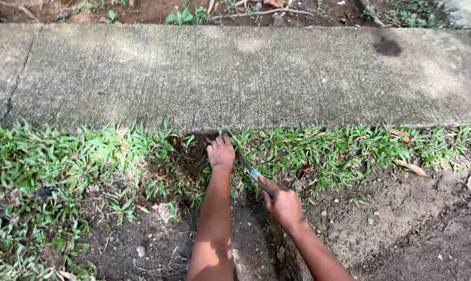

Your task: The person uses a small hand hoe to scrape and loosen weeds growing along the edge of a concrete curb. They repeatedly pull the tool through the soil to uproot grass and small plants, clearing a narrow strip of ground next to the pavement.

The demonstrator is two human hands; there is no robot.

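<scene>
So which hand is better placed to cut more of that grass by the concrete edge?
Probably the right hand: it grips the knife, blade pointing into the grass. The left hand holds no tool and rests on the dug patch.

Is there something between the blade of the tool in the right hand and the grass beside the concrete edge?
Nothing visible blocks it. The right hand grips a thin dark-bladed tool with a blue band, its tip already in the green grass. The left hand presses beside it, not across.
</scene>
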